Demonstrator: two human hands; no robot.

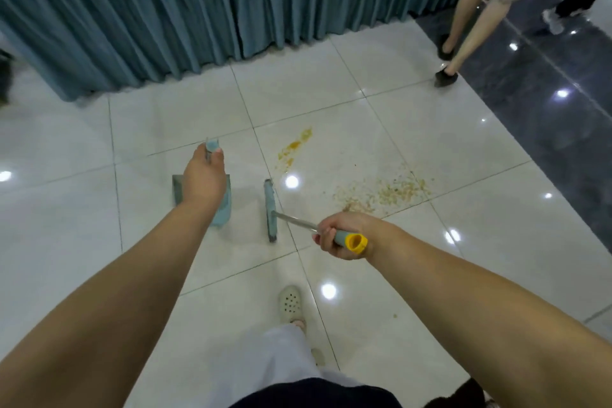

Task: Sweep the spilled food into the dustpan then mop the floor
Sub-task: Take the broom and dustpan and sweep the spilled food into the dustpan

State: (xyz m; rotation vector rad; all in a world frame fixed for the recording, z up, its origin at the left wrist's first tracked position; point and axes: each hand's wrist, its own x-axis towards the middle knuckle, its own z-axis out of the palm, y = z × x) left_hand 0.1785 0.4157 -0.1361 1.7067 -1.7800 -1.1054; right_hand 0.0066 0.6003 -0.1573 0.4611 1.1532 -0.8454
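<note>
Left hand (203,180) fingers curl round the dustpan (221,209) handle, parking it on the floor while right hand (344,235) grips the broom (270,209) handle, crumbs (384,190) unswept just beside it.

We see a white tiled floor (381,116); on it lie yellow stains (295,146), scattered crumbs (387,190), a dustpan (225,205) and a broom head (270,209).

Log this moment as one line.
left hand: holds dustpan | right hand: grips broom | spilled food: unswept
</note>
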